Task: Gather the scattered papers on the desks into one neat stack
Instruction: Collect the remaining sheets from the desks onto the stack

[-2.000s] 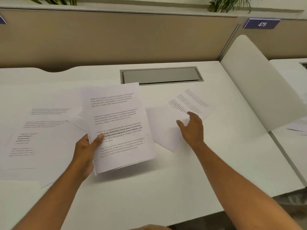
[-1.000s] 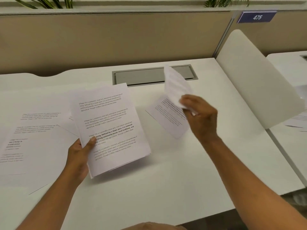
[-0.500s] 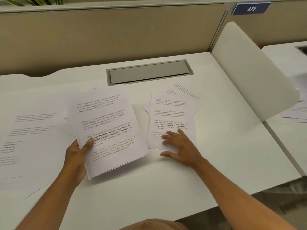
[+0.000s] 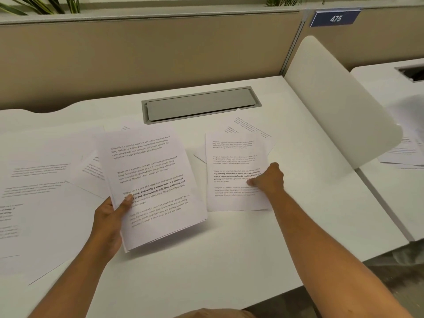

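Note:
My left hand holds a stack of printed papers by its lower left corner, tilted a little above the white desk. To its right a single printed sheet lies flat on the desk, on top of another sheet that sticks out behind it. My right hand pinches the flat sheet at its right edge, thumb on top. More loose sheets lie spread over the desk's left side, partly under the stack.
A grey cable hatch is set into the desk behind the papers. A beige partition backs the desk. A white curved divider stands at the right, with further papers on the neighbouring desk.
My right hand lifted a sheet, flipped it and laid it face up on the desk. It has since shifted from the sheet's bottom to its right edge and closed on it.

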